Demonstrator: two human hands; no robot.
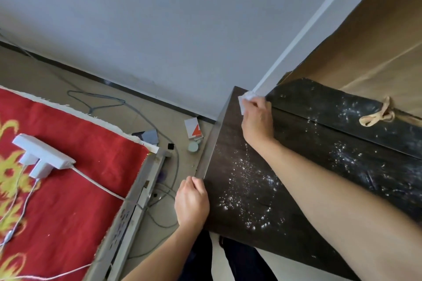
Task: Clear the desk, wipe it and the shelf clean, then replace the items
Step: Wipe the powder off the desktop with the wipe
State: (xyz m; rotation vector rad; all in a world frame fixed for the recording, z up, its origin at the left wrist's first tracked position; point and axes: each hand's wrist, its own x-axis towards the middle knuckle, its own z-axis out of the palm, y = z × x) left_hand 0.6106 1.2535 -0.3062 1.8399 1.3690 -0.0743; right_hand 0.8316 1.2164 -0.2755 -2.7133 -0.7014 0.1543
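Just one view here, head-worn and wide-angle, looking steeply down and forward from above the dark desk (246, 191). It sits close in, with both forearms reaching in from the bottom edge. The frame is tilted, so the wall (173, 18) leans across the top and floor (146, 121) shows left.

Red rug (68, 166) w/ white power strip (43, 155); grey cable (146, 118), small box (193, 129) on floor

Dark brown wood-grain surface (230, 134) flecked with white specks; red woven blanket (75, 173) bearing yellow motifs; white power strip (43, 155).
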